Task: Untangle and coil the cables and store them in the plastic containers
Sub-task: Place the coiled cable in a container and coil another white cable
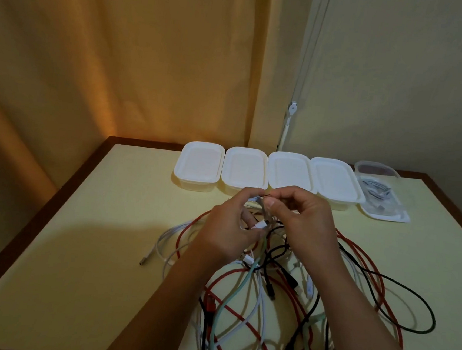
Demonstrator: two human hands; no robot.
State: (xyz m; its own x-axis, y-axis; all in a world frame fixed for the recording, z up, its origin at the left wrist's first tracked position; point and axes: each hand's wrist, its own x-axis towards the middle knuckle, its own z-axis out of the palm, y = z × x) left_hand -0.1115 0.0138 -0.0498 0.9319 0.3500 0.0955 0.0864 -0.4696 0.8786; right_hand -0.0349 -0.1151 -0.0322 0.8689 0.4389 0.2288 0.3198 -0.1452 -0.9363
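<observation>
1. The left hand (226, 228) is raised above the tangle with its fingers curled round a small bundle of white cable (253, 205); a white plug (259, 225) sticks out beside its fingertips.
2. The right hand (304, 224) is just beside the left, thumb and forefinger pinched on the same white cable near its top; the other fingers are curled in.
3. A pale green cable (254, 273) hangs down between the two hands into the heap.
4. Under and in front of the hands lies the tangle of cables (268, 305): red (238, 316), black (420, 303), white and pale green strands cross over one another on the yellow table (90, 246).
5. A white cable end (157, 252) trails out to the left of the heap.
6. At the far edge of the table four white plastic containers (199, 166) stand in a row, side by side and touching, with their lids on.
7. To their right a clear container (379, 172) holds a coiled grey cable (375, 190), and its lid (389, 215) lies partly under its near end.
8. A yellow curtain (123, 51) hangs behind the table.
</observation>
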